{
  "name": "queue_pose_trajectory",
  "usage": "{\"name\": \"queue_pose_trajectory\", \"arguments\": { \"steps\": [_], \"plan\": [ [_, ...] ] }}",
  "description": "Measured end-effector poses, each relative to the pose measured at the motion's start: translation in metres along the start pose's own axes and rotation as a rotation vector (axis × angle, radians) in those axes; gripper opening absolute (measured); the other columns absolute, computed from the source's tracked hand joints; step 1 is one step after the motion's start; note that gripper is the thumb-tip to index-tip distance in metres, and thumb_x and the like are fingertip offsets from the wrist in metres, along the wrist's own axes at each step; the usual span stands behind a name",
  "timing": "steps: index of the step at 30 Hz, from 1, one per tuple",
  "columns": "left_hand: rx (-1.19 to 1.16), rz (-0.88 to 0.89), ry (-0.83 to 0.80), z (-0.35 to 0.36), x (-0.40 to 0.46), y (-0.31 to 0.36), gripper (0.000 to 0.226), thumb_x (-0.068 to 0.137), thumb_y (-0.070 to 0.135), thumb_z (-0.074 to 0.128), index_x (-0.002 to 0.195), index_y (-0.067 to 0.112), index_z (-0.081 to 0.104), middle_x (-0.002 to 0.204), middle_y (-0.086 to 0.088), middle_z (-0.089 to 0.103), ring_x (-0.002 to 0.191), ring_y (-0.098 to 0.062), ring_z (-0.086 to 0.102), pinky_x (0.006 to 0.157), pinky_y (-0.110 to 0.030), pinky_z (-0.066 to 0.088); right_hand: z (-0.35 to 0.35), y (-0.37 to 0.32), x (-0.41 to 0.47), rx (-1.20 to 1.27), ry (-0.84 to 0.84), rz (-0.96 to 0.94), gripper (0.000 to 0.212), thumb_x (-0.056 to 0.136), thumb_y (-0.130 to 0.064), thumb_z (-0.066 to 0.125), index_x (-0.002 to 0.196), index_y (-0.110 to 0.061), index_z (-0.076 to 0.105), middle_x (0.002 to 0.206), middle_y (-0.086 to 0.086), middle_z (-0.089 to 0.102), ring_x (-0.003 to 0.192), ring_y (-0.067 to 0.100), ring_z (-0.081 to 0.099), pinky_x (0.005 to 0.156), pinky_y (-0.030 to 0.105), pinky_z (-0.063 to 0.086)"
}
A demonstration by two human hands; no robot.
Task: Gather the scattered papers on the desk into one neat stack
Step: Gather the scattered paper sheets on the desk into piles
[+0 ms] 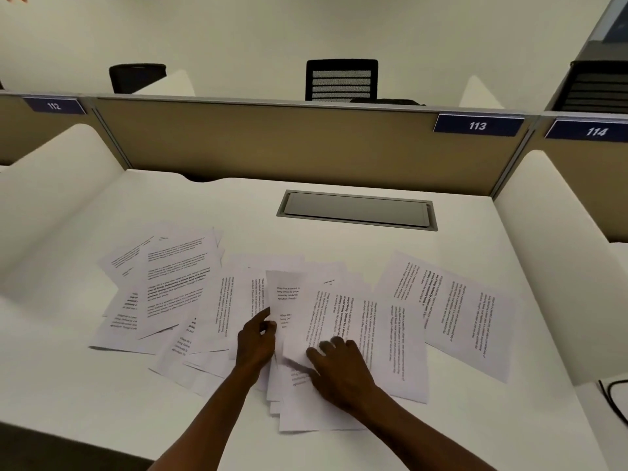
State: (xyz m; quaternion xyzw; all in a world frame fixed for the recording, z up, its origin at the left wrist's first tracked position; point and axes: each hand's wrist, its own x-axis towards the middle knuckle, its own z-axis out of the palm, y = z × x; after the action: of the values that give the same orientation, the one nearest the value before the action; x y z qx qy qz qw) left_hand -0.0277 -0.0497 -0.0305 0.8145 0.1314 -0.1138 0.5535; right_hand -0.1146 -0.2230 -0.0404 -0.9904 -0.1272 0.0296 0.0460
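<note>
Both hands on scattered papers

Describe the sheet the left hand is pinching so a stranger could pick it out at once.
Start at the grey cable hatch set into the white desk, then come down to the spread of printed papers. The sheet sits mid-spread, its edge pinched by the left hand. Unlike its flat neighbours, it curls up off the desk.
</note>
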Motion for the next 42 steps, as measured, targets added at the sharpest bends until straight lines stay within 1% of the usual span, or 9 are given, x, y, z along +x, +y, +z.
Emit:
{"name": "queue_pose_trajectory", "arguments": {
  "steps": [5, 11, 15, 18, 21, 25, 32, 35, 42],
  "plan": [
    [-0.072, -0.02, -0.053, -0.012, 0.007, 0.005, 0.034, 0.099, 0.012, 0.056, 0.131, 0.023, 0.06, 0.112, -0.012, 0.069, 0.094, -0.03, 0.068, 0.061, -0.028, 0.059, -0.013, -0.001, -0.017, 0.059, 0.17, -0.138, 0.005, 0.08, -0.015, 0.07, 0.084, -0.019, 0.07, 0.078, -0.001, 0.071, 0.068, 0.017, 0.065, 0.055, 0.027, 0.05],
    [-0.226, -0.168, -0.124, -0.023, 0.014, 0.01, 0.021, 0.095, 0.036, 0.062, 0.1, 0.02, 0.074, 0.092, -0.017, 0.078, 0.068, -0.021, 0.076, 0.052, -0.027, 0.055, -0.017, 0.012, -0.057, 0.221, 0.235, -0.331, 0.014, 0.082, -0.019, 0.07, 0.095, -0.023, 0.066, 0.091, -0.008, 0.069, 0.06, 0.011, 0.062, 0.044, 0.024, 0.05],
    [-0.278, -0.254, -0.21, -0.024, 0.021, 0.017, 0.049, 0.099, 0.057, 0.039, 0.115, 0.021, 0.068, 0.106, -0.013, 0.075, 0.084, -0.026, 0.072, 0.059, -0.03, 0.054, -0.018, 0.035, -0.074, 0.199, 0.23, -0.264, 0.022, 0.069, -0.019, 0.081, 0.088, -0.023, 0.071, 0.089, -0.008, 0.073, 0.059, 0.012, 0.067, 0.048, 0.021, 0.054],
    [-0.184, -0.242, -0.207, -0.023, 0.023, 0.019, 0.053, 0.098, 0.056, 0.045, 0.132, 0.017, 0.06, 0.125, -0.009, 0.066, 0.1, -0.024, 0.067, 0.077, -0.034, 0.055, -0.016, 0.048, -0.081, 0.215, 0.229, -0.184, 0.027, 0.063, -0.017, 0.087, 0.086, -0.022, 0.074, 0.093, -0.006, 0.075, 0.064, 0.013, 0.071, 0.051, 0.019, 0.055],
    [-0.054, -0.111, -0.193, -0.024, 0.022, 0.009, 0.058, 0.088, 0.031, 0.073, 0.141, 0.022, 0.05, 0.135, -0.007, 0.062, 0.117, -0.028, 0.062, 0.099, -0.046, 0.052, -0.012, 0.053, -0.08, 0.248, 0.209, -0.101, 0.028, 0.064, -0.015, 0.088, 0.089, -0.019, 0.076, 0.105, 0.0, 0.076, 0.075, 0.019, 0.075, 0.059, 0.025, 0.06],
    [0.096, 0.02, -0.188, -0.01, 0.019, 0.001, 0.087, 0.082, 0.001, 0.076, 0.154, 0.024, 0.032, 0.144, -0.011, 0.053, 0.129, -0.03, 0.053, 0.105, -0.048, 0.048, -0.013, 0.057, -0.071, 0.337, 0.164, 0.047, 0.033, 0.078, -0.013, 0.08, 0.11, -0.013, 0.076, 0.127, 0.01, 0.069, 0.1, 0.03, 0.073, 0.083, 0.038, 0.062],
    [0.112, 0.064, 0.032, -0.003, 0.019, 0.007, 0.085, 0.081, 0.013, 0.08, 0.152, 0.021, 0.035, 0.135, -0.021, 0.059, 0.121, -0.037, 0.058, 0.101, -0.05, 0.048, -0.02, 0.108, -0.063, 0.312, 0.337, 0.463, 0.059, 0.088, -0.013, 0.065, 0.145, -0.011, 0.049, 0.153, 0.017, 0.042, 0.144, 0.038, 0.034, 0.116, 0.047, 0.028],
    [0.109, 0.064, 0.089, -0.003, 0.015, 0.008, 0.087, 0.081, 0.017, 0.081, 0.153, 0.021, 0.034, 0.13, -0.021, 0.061, 0.115, -0.037, 0.061, 0.097, -0.048, 0.049, -0.023, 0.144, -0.063, 0.268, 0.037, 0.682, 0.081, 0.094, -0.045, 0.056, 0.158, -0.017, 0.015, 0.165, 0.016, 0.011, 0.153, 0.032, 0.005, 0.122, 0.044, 0.01],
    [0.131, 0.085, 0.085, 0.004, 0.007, 0.008, 0.086, 0.083, 0.019, 0.078, 0.154, 0.021, 0.03, 0.139, -0.019, 0.054, 0.125, -0.036, 0.054, 0.105, -0.048, 0.045, -0.021, 0.152, -0.06, -0.009, -0.047, 0.513, 0.062, 0.097, -0.052, 0.045, 0.151, -0.023, 0.035, 0.141, 0.003, 0.054, 0.125, 0.024, 0.051, 0.096, 0.036, 0.044]
  ]
}}
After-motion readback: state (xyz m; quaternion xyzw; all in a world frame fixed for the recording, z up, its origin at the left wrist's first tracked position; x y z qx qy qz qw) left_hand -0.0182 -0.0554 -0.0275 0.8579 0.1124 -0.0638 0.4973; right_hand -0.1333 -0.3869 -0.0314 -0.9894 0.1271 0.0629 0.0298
